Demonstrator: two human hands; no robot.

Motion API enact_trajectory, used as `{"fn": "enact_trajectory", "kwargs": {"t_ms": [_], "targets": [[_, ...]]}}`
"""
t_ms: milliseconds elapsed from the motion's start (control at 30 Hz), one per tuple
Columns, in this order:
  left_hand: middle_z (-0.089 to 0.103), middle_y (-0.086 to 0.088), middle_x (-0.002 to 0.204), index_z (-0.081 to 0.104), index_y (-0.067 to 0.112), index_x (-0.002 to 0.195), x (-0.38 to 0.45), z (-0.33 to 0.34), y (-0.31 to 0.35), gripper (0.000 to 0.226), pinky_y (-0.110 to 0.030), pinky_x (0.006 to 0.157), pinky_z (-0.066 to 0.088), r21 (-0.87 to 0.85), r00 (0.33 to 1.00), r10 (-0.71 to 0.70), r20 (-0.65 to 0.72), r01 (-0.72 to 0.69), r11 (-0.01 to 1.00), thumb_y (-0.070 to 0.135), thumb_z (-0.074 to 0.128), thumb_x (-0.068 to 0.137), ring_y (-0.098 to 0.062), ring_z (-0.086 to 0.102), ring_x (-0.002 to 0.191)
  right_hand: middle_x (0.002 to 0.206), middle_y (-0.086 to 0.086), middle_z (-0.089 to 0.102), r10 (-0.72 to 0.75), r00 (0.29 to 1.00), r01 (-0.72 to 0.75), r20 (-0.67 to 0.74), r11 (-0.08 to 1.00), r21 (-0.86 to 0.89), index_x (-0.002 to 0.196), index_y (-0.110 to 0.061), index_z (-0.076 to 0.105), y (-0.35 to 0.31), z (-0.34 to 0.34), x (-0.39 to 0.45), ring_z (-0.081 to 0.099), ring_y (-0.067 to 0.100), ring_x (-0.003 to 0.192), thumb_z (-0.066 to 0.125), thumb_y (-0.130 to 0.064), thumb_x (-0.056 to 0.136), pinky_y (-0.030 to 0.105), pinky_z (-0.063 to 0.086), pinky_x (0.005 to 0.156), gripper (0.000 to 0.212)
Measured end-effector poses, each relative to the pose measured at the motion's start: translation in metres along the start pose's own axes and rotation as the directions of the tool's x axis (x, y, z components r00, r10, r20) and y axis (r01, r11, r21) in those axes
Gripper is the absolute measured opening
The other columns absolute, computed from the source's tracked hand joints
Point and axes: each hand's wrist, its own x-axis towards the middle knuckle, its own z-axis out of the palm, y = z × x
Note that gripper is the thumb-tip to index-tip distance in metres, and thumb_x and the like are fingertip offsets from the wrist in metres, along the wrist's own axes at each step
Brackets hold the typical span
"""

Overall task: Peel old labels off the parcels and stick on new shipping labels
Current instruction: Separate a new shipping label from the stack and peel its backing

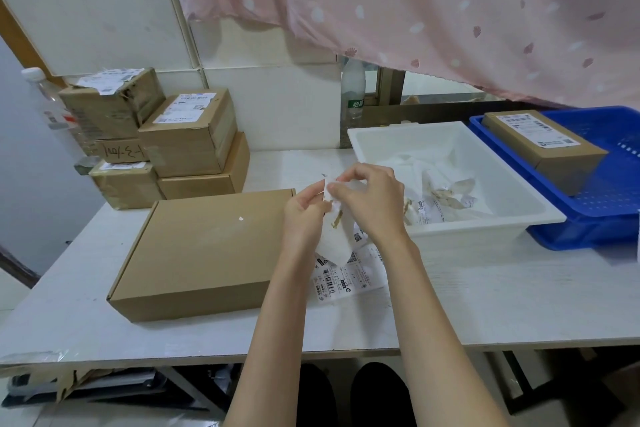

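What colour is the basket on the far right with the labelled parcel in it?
Blue: the perforated plastic basket holding the brown parcel, seen best in the head view.

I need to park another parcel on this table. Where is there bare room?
Bare tabletop lies in front of the white tray and blue basket, right of the loose labels. A narrower strip runs along the near edge before the flat box. The back left is crowded with stacked parcels.
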Motion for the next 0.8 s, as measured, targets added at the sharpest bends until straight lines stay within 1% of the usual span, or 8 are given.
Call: {"fn": "enact_trajectory", "kwargs": {"t_ms": [67,133,300,433,567,633,700,800], "targets": [[0.066,-0.012,0.124,0.062,0.013,0.13,0.0,0.0,-0.001,0.047,-0.035,0.099,0.049,0.013,1.0,0.002,0.009,-0.002,1.0,-0.004,0.05,0.088,-0.024,0.061,0.118,0.084,-0.018,0.058,0.014,1.0,-0.014,-0.003,1.0,0.023,0.073,-0.025,0.068,0.001,0.001,0.001,0.054,0.012,0.106,0.075,-0.033,0.076,0.043,0.041,0.1,0.011],[0.066,-0.012,0.125,0.062,0.013,0.13,-0.001,0.0,0.0,0.046,-0.037,0.104,0.047,0.024,1.0,0.006,0.01,-0.006,1.0,-0.005,0.048,0.09,-0.024,0.06,0.121,0.086,-0.011,0.067,0.042,0.999,-0.043,0.007,0.998,0.047,0.068,-0.026,0.065,0.005,0.004,0.004,0.059,0.012,0.101,0.074,-0.036,0.074,0.044,0.043,0.097,0.015],[0.068,-0.011,0.122,0.063,0.012,0.129,0.001,-0.001,-0.002,0.048,-0.034,0.098,0.049,0.015,0.999,0.017,0.04,-0.018,1.0,-0.008,0.043,0.09,-0.023,0.063,0.112,0.071,-0.015,0.065,0.125,0.992,-0.123,0.001,0.98,0.155,0.065,-0.026,0.063,0.007,0.001,0.004,0.061,0.012,0.085,0.071,-0.031,0.074,0.047,0.047,0.092,0.013],[0.072,-0.007,0.116,0.065,0.015,0.126,-0.001,-0.003,-0.002,0.05,-0.024,0.078,0.052,-0.008,0.996,0.02,0.083,-0.019,1.0,-0.008,0.045,0.087,-0.02,0.068,0.103,0.063,-0.016,0.061,0.157,0.987,-0.15,-0.015,0.966,0.211,0.065,-0.026,0.061,0.011,0.0,0.005,0.06,0.015,0.078,0.069,-0.029,0.075,0.048,0.048,0.091,0.013],[0.074,-0.005,0.109,0.068,0.019,0.122,-0.002,-0.003,0.0,0.05,-0.022,0.069,0.051,-0.066,0.992,0.025,0.12,-0.017,0.998,-0.008,0.045,0.087,-0.015,0.068,0.088,0.073,-0.006,0.06,0.221,0.975,-0.209,-0.002,0.923,0.324,0.074,-0.014,0.06,0.01,-0.005,0.008,0.053,0.011,0.071,0.068,-0.017,0.086,0.027,0.045,0.076,0.015],[0.074,-0.006,0.11,0.069,0.019,0.122,-0.001,-0.001,0.0,0.049,-0.025,0.074,0.051,-0.083,0.994,0.029,0.106,-0.02,0.996,-0.007,0.046,0.087,-0.018,0.068,0.092,0.078,-0.004,0.061,0.214,0.977,-0.196,-0.015,0.92,0.34,0.079,-0.01,0.062,0.008,-0.004,0.006,0.054,0.013,0.076,0.064,-0.018,0.089,0.019,0.044,0.07,0.014],[0.073,-0.008,0.111,0.069,0.019,0.121,-0.001,0.002,0.0,0.048,-0.029,0.077,0.051,-0.088,0.997,0.032,0.065,-0.026,0.996,-0.006,0.045,0.088,-0.02,0.067,0.093,0.084,-0.01,0.063,0.19,0.981,-0.167,-0.051,0.942,0.292,0.079,-0.019,0.064,0.008,0.0,0.005,0.056,0.015,0.092,0.062,-0.031,0.089,0.027,0.047,0.086,0.016],[0.073,-0.005,0.104,0.069,0.02,0.117,-0.003,0.003,0.003,0.042,-0.03,0.073,0.05,-0.096,0.999,0.035,0.01,-0.034,0.995,-0.002,0.045,0.09,-0.02,0.065,0.087,0.091,-0.021,0.055,0.087,0.992,-0.082,-0.09,0.995,0.057,0.082,-0.025,0.065,0.003,0.003,0.003,0.041,0.01,0.111,0.067,-0.043,0.084,0.03,0.03,0.099,0.018]]}}
